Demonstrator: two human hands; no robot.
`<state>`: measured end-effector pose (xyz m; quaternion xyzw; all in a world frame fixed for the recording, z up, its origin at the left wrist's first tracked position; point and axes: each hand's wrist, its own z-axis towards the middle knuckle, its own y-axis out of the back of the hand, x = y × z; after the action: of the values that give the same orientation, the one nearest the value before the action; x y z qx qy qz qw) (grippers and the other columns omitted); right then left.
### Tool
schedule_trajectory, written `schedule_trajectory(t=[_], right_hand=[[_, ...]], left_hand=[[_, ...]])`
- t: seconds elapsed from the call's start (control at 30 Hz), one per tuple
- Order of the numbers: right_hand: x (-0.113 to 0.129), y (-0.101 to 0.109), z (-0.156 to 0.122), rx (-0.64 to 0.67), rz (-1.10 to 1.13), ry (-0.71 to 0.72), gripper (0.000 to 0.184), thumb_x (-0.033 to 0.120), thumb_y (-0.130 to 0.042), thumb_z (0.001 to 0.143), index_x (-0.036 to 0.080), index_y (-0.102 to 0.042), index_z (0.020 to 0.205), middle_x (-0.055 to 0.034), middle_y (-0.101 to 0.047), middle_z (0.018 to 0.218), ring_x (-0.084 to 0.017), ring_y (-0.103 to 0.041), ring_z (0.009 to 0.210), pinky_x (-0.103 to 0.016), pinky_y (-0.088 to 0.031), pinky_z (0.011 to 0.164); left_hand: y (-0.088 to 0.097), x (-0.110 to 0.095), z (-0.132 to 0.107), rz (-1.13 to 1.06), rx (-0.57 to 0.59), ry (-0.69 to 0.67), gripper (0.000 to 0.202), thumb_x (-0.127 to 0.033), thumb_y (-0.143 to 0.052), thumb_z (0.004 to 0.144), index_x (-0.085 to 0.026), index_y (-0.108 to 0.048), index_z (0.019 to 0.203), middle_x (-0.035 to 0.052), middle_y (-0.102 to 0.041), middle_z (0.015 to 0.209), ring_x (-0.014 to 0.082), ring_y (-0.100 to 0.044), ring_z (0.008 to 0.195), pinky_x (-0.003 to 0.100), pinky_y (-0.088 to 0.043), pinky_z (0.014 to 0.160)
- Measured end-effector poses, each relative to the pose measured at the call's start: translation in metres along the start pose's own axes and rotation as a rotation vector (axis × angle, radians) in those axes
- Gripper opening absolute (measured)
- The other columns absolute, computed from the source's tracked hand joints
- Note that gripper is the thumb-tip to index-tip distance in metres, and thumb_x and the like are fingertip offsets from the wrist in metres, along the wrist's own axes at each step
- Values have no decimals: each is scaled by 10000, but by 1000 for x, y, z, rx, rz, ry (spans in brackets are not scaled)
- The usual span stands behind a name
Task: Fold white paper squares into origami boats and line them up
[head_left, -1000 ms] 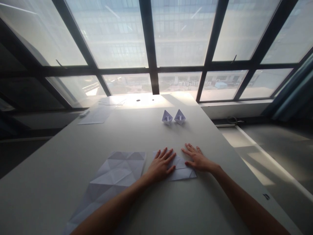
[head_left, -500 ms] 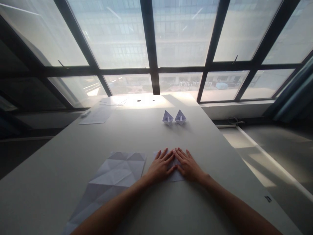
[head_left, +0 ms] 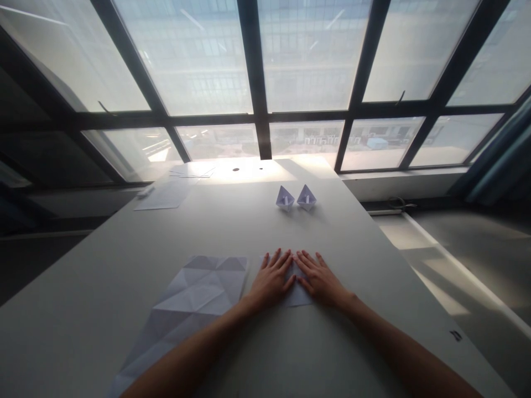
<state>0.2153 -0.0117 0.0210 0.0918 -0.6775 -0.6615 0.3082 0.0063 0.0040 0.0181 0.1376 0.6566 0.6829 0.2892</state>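
Note:
My left hand [head_left: 271,279] and my right hand [head_left: 318,278] lie flat side by side, fingers stretched out, pressing on a small folded white paper [head_left: 296,296] near the front of the grey table [head_left: 232,226]. Most of that paper is hidden under my palms. A larger creased white sheet [head_left: 194,293] lies just left of my left hand. Two folded paper boats [head_left: 296,198] stand upright farther back, beyond my fingertips.
Flat sheets of paper [head_left: 166,194] lie at the far left corner of the table, near two small dark holes [head_left: 248,169] in the tabletop. Large windows with dark frames [head_left: 255,83] rise behind the table. The table's right edge drops to the floor.
My right hand slid left across the folded paper until it met my left hand, folding the paper's right part over. The left hand stayed put.

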Motion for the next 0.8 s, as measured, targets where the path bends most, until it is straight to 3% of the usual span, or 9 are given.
schedule_trajectory(t=[0.23, 0.43, 0.67, 0.8], right_hand=[[2, 3, 0, 14, 11, 17, 532, 403, -306, 1016, 236, -302, 1521, -74, -200, 1601, -232, -121, 1485, -513, -68, 1189], [3, 4, -1, 23, 7, 4, 522, 391, -315, 1015, 249, -311, 1517, -71, -194, 1604, -235, -122, 1485, -526, -61, 1185], [-2, 0, -1, -12, -34, -53, 526, 375, -347, 1005, 252, -312, 1514, -85, -211, 1600, -249, -116, 1486, -569, -35, 1170], [-5, 0, -1, -7, -46, -90, 525, 379, -331, 1007, 249, -310, 1515, -89, -203, 1602, -247, -111, 1486, -573, -38, 1167]], left_hand=[[-5, 3, -2, 19, -42, 84, 600, -485, -418, 958, -270, -318, 1509, 44, -263, 1591, 323, -138, 1480, 585, -108, 1171], [-6, 4, 0, 18, -69, 173, 540, -450, -390, 972, -277, -368, 1483, 60, -296, 1578, 335, -172, 1470, 599, -127, 1157], [-5, 4, 2, 13, -173, 336, 674, -455, -421, 961, -172, -218, 1539, 170, -403, 1479, 348, -273, 1421, 553, -169, 1155], [-5, 8, 3, -30, -256, 325, 714, -443, -479, 943, -180, -191, 1541, 182, -447, 1398, 356, -356, 1350, 578, -228, 1123]])
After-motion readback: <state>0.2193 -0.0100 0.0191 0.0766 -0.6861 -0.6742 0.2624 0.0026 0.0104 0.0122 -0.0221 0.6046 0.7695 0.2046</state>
